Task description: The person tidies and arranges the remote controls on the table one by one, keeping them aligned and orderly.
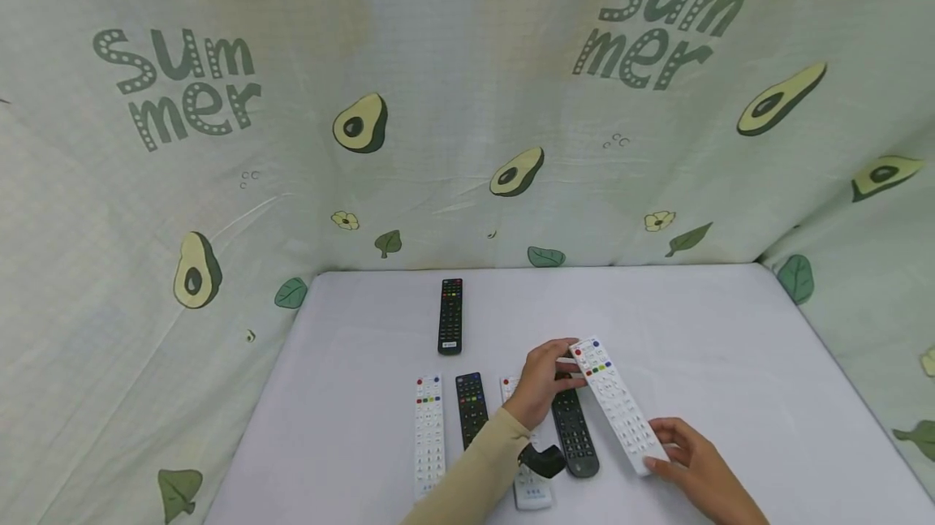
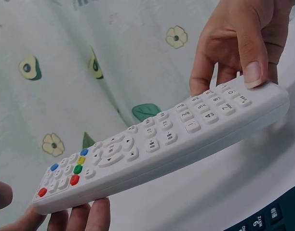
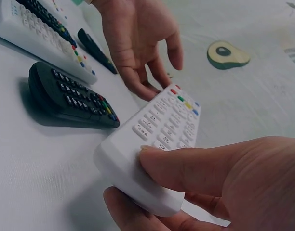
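Observation:
A white remote control (image 1: 619, 407) with coloured buttons is raised off the table at a slant. Its near end is pinched by my right hand (image 1: 697, 464), thumb on the button face and fingers beneath, as the right wrist view shows. At the far end, fingers of my left hand (image 1: 539, 383) touch the underside, while its thumb (image 2: 0, 194) stands apart from the remote. Just left of the raised remote lies a black remote (image 1: 575, 437). My left forearm partly covers another white remote (image 1: 532, 494) and a black one (image 1: 471, 403).
Leftmost in the near row is a white remote (image 1: 429, 432), its lower end by the sleeve. One black remote (image 1: 450, 316) lies farther back on the white table (image 1: 351, 395). A cloth (image 1: 438, 208) printed with avocados hangs behind the table.

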### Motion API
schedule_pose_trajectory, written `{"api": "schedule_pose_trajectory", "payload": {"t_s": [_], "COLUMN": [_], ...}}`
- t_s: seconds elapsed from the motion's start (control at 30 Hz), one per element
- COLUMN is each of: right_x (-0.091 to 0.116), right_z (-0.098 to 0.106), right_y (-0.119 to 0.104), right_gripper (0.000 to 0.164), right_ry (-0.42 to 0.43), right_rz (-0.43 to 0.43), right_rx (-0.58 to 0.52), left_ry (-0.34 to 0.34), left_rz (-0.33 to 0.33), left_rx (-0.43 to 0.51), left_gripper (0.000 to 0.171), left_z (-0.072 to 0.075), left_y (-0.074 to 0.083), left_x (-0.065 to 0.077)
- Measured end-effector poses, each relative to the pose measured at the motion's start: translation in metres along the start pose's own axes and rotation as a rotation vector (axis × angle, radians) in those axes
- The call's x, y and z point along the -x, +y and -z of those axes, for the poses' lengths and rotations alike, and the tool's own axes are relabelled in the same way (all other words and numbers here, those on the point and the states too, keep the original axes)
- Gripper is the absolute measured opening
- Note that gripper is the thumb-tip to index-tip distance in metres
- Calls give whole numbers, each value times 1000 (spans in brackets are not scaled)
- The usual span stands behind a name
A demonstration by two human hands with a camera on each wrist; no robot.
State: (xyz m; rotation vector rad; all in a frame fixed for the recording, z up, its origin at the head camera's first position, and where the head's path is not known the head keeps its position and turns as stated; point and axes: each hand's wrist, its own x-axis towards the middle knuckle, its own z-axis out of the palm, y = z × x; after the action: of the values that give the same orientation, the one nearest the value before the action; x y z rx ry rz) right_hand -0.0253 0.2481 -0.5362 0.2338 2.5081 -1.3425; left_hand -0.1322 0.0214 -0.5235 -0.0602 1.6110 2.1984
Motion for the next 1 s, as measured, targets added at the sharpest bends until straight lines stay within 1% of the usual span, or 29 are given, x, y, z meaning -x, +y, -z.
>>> {"api": "schedule_pose_trajectory", "payload": {"t_s": [0.07, 0.17, 0.23, 0.3, 0.4, 0.5, 0.53, 0.63, 0.73, 0.83, 1.0], "right_x": [1, 2, 2, 2, 2, 3, 3, 3, 4, 4, 3], "right_z": [2, 3, 2, 3, 4, 4, 4, 1, -1, -2, -4], "right_y": [3, 7, 8, 9, 12, 13, 14, 12, 11, 12, 14], "right_gripper": [62, 67, 70, 71, 72, 71, 70, 70, 70, 69, 68], "right_ry": [-18, -58, -79, -107, -141, -160, -163, -150, -143, -134, -119], "right_rz": [8, -15, -39, -45, -21, -10, -12, -61, -88, -90, -83], "right_rx": [-4, -30, -43, -61, -48, -16, -3, 14, 28, 48, 85], "left_ry": [-17, -31, -27, -20, -14, -31, -36, -52, -55, -58, -72], "left_rz": [6, 24, 39, 50, 63, 73, 79, 91, 103, 105, 102], "left_rx": [-6, 3, 19, 31, 33, 16, 14, -5, -22, -42, -88], "left_gripper": [41, 46, 49, 51, 52, 54, 55, 57, 56, 54, 57], "left_z": [-1, -3, -5, -7, -9, -11, -11, -14, -16, -18, -22], "left_y": [-1, -2, -4, -6, -9, -11, -12, -13, -15, -17, -18], "left_x": [0, 1, 1, 1, 1, 1, 2, 2, 1, 3, 6]}}
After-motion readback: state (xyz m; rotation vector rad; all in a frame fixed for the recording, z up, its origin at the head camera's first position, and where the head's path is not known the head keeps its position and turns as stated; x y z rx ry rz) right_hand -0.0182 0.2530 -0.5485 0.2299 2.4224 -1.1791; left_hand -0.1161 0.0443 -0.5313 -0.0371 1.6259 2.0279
